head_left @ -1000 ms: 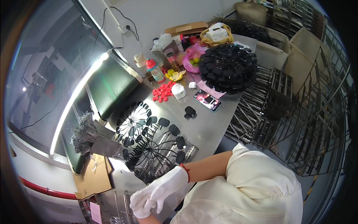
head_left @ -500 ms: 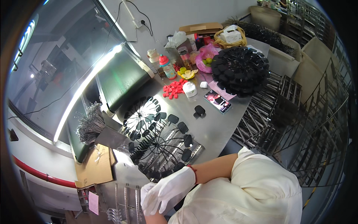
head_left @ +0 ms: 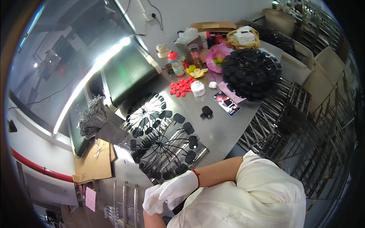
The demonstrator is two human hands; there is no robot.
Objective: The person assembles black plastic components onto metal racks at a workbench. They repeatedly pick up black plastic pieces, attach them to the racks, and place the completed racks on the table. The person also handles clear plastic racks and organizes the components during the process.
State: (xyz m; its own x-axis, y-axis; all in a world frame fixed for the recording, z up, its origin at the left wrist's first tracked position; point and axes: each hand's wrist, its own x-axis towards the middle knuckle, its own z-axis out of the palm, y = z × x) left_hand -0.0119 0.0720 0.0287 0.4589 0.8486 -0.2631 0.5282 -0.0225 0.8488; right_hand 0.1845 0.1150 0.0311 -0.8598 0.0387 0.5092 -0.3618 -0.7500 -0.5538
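My right hand [head_left: 180, 187], in a white glove with a red cord at the wrist, reaches across from the right. It rests against my left hand [head_left: 153, 202], also white-gloved, at the bottom of the view near the table's front edge. The right fingers are curled and appear closed on the left glove near its cuff; the left fingers are mostly hidden. Just beyond my hands stands a round rack of black wire spokes [head_left: 161, 145] tipped with black pads. A second spoked rack [head_left: 144, 110] is behind it, under the bright lamp.
On the metal table [head_left: 222, 131] lie a black pad piece [head_left: 207, 111], a lit smartphone [head_left: 226, 102], red pieces [head_left: 181, 87] and a white tub [head_left: 197, 88]. A large black dome of pads [head_left: 251, 73] is at right, beside metal racks [head_left: 279, 110]. Wire bundles [head_left: 92, 118] stand left.
The right hand's fingers have drawn in and curled more over the left hand. The view has shifted slightly; the things on the table look the same.
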